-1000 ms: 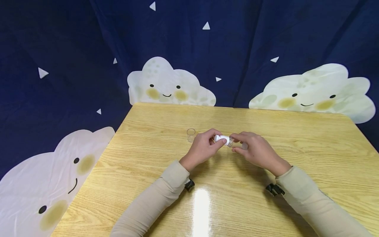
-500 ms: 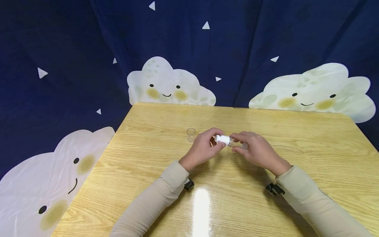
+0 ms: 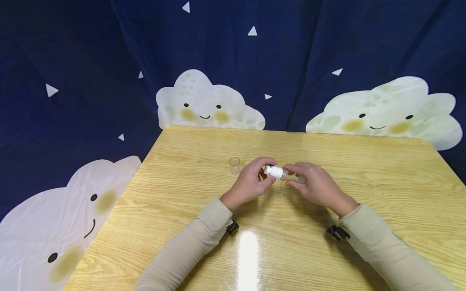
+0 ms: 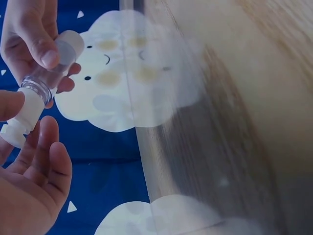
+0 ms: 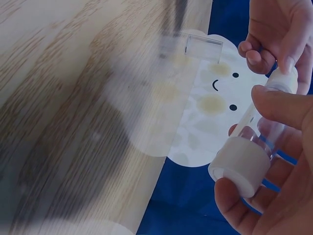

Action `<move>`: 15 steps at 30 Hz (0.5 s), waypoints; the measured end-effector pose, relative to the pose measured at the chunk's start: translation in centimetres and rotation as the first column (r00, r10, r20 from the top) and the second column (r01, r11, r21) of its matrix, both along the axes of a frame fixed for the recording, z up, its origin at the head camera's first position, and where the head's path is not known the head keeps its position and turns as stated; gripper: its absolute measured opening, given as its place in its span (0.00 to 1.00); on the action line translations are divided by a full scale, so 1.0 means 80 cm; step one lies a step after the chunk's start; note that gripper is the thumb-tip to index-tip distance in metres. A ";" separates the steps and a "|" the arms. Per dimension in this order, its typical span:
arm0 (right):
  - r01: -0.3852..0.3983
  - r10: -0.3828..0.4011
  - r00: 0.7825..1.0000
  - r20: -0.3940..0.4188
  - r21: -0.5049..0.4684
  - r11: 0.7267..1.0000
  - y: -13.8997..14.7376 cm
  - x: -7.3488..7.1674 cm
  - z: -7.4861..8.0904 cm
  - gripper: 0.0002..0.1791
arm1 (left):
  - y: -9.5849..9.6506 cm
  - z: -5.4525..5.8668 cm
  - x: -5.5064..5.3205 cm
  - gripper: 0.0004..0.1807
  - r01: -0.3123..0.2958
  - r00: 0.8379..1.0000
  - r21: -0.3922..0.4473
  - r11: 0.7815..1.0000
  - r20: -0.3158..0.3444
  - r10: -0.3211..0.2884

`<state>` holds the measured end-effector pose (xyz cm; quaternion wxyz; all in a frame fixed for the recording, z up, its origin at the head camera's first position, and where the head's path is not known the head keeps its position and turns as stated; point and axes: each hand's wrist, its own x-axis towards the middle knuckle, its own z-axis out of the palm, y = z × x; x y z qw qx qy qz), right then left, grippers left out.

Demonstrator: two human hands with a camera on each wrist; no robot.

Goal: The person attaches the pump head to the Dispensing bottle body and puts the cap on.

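Observation:
Between the two hands a small clear pump bottle (image 3: 284, 173) with a white base (image 5: 239, 166) is held tilted, off the table. My left hand (image 3: 251, 178) pinches its white pump top (image 3: 274, 171) between thumb and fingers; its other fingers are spread in the left wrist view. My right hand (image 3: 318, 184) grips the clear body, thumb on one side and fingers curled round the other in the right wrist view. Just left of my left hand, a clear cap (image 3: 234, 165) stands on the table. My right fingers partly hide the bottle's body in the head view.
The wooden table (image 3: 189, 169) extends around both hands, its far edge meeting a dark blue curtain (image 3: 284, 60) printed with clouds. Bright glare (image 3: 247, 258) lies on the tabletop near its front.
My left thumb has slid lower on the white pump top, showing more of it. The right hand stays in place, and the clear cap has not moved.

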<state>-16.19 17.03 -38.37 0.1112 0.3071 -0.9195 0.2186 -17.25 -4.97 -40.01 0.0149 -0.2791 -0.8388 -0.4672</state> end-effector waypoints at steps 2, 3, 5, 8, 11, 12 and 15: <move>0.001 -0.001 1.000 0.003 0.005 1.000 0.000 0.000 0.000 0.20 | 0.000 0.002 0.000 0.25 -0.009 1.000 -0.005 1.000 0.018 0.009; 0.001 -0.001 1.000 0.005 0.007 1.000 0.001 -0.001 0.000 0.20 | 0.000 0.003 0.000 0.26 -0.020 0.999 -0.008 1.000 0.034 0.020; 0.003 -0.003 1.000 0.006 0.011 1.000 0.001 -0.001 0.000 0.20 | 0.000 0.006 0.001 0.27 -0.048 0.996 -0.007 0.999 0.072 0.049; 0.003 -0.003 1.000 0.010 0.006 1.000 0.001 -0.001 0.000 0.20 | 0.002 0.011 0.000 0.24 -0.104 0.988 -0.036 0.994 0.108 0.107; 0.001 -0.001 1.000 0.009 -0.002 1.000 0.001 0.000 0.000 0.20 | 0.003 0.014 0.000 0.20 -0.137 0.984 -0.095 0.986 0.104 0.147; -0.002 0.002 1.000 0.008 -0.005 1.000 0.001 0.000 0.000 0.20 | 0.004 0.014 0.000 0.20 -0.142 0.983 -0.113 0.983 0.101 0.154; -0.006 0.006 1.000 0.006 -0.001 1.000 -0.001 0.000 0.000 0.20 | 0.006 0.016 0.001 0.17 -0.144 0.983 -0.134 0.980 0.097 0.158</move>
